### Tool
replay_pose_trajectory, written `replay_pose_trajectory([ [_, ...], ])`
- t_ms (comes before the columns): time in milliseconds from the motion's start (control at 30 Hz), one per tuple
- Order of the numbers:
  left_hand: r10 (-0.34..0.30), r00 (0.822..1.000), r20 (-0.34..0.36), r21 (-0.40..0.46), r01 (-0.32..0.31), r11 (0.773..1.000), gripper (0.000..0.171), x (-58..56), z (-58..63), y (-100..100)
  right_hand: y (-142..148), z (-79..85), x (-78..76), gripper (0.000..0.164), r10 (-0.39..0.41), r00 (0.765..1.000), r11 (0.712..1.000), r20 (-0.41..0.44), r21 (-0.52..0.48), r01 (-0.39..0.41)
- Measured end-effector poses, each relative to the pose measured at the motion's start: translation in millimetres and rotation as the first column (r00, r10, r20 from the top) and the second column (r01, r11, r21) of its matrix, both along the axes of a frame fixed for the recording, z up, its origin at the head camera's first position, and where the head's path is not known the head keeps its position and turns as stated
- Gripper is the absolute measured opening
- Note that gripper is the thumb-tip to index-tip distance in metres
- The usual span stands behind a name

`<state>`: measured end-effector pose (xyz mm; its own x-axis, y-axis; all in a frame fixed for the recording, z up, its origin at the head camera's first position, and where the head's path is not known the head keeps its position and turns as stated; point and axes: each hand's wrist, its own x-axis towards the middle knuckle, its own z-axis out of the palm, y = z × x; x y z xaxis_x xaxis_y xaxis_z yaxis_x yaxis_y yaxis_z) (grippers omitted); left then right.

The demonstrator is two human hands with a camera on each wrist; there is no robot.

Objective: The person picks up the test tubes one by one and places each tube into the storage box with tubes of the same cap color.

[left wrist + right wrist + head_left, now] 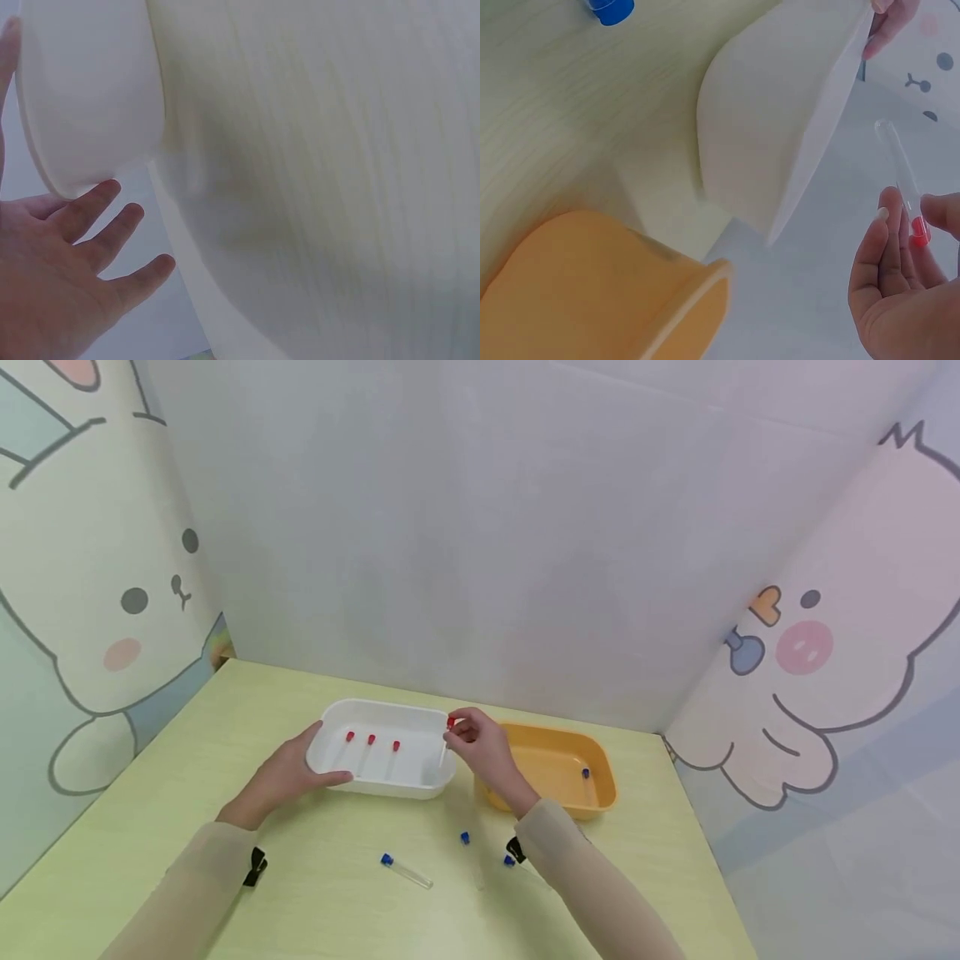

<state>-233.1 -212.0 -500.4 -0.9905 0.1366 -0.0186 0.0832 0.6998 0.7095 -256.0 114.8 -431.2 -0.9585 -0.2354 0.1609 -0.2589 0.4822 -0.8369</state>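
Note:
My left hand grips the left end of a white plastic tray, its thumb along the near rim. In the left wrist view, fingers spread at the end of the tray. Three test tubes with red caps lie side by side inside the tray. Over the tray's right end, my right hand pinches another red-capped test tube by its cap. The tube's clear end points down into the tray in the head view.
An orange tray stands right of the white one, with a blue-capped tube inside. Three more blue-capped tubes lie on the pale table nearer me, one left of the others. A grey-white curtain hangs behind the table.

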Motion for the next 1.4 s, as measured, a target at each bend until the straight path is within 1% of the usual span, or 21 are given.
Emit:
replay_pose_trajectory([
  [133, 0.009, 1.0, 0.012, -0.012, -0.009, 1.0, 0.118, -0.5, -2.6, 0.1, -8.1, -5.4, -7.5, 0.031, -0.016, 0.999, 0.999, 0.03, 0.045, 0.015],
  [267, 0.012, 1.0, 0.014, -0.021, -0.012, 1.0, 0.119, -1.0, -6.5, -1.2, -16.2, -11.4, -13.7, 0.033, -0.004, 0.999, 0.997, 0.052, 0.083, 0.0],
  [433, 0.002, 1.0, -0.022, -0.023, -0.003, 1.0, 0.116, -1.0, -6.9, -2.1, -25.0, -21.3, -22.0, 0.027, 0.025, 0.996, 0.995, 0.088, 0.093, -0.033],
  [567, -0.003, 0.999, -0.038, -0.026, 0.002, 1.0, 0.115, -1.7, -5.8, -1.0, -30.2, -29.6, -26.6, 0.025, 0.05, 0.992, 0.988, 0.115, 0.143, -0.066],
  [733, 0.004, 1.0, -0.021, -0.022, -0.004, 1.0, 0.117, -2.3, -5.2, -0.6, -35.8, -33.5, -28.7, 0.028, 0.107, 0.985, 0.962, 0.133, 0.238, -0.136],
  [800, 0.006, 1.0, -0.015, -0.022, -0.007, 1.0, 0.117, -2.1, -4.9, -0.9, -38.1, -34.2, -29.6, 0.028, 0.114, 0.984, 0.952, 0.137, 0.267, -0.148],
  [967, 0.009, 1.0, -0.018, -0.026, -0.009, 1.0, 0.116, -1.6, -3.7, -1.3, -44.9, -37.1, -33.8, 0.027, 0.095, 0.985, 0.929, 0.147, 0.342, -0.141],
  [1100, 0.011, 0.999, -0.03, -0.026, -0.011, 1.0, 0.116, -0.9, -2.5, -0.9, -51.4, -39.1, -37.8, 0.024, 0.071, 0.985, 0.902, 0.16, 0.411, -0.132],
  [1267, 0.013, 1.0, -0.023, -0.019, -0.013, 1.0, 0.116, 0.4, -0.7, 0.5, -57.7, -41.5, -41.1, 0.022, 0.038, 0.983, 0.87, 0.178, 0.478, -0.12],
  [1333, 0.012, 1.0, -0.019, -0.014, -0.012, 1.0, 0.115, 1.1, 0.2, 1.1, -59.4, -42.7, -42.0, 0.023, 0.032, 0.983, 0.863, 0.181, 0.491, -0.118],
  [1400, 0.012, 1.0, -0.021, -0.012, -0.012, 1.0, 0.115, 2.0, 1.0, 1.3, -60.6, -43.5, -42.6, 0.024, 0.029, 0.983, 0.863, 0.182, 0.492, -0.116],
])
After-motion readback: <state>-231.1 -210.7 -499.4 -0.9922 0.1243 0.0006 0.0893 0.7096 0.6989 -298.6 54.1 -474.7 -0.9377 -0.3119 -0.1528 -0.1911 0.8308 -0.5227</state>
